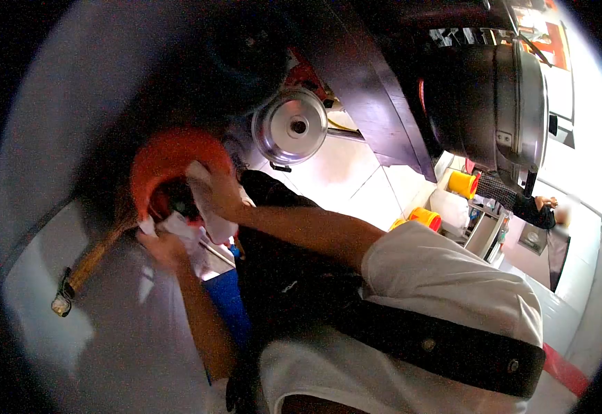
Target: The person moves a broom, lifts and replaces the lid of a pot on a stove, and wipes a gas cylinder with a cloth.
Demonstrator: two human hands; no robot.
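My left hand (164, 250) is at the lower rim of an orange bucket (183, 148), its fingers closed on a crumpled white cloth (183, 228). My right hand (222, 196) lies over the bucket's right side, bent round whitish material that looks like the same cloth. Both hands are blurred, and whether the material is one piece cannot be made out. The bucket's inside is dark; small dark and reddish shapes show there.
A round metal pot or lid (290, 125) is beyond the bucket. A broom-like bundle (97, 262) leans at the left. A dark counter edge (384, 103) and large metal vessel (522, 117) are above right. Yellow containers (462, 183) and another person's arm (544, 203) are farther off.
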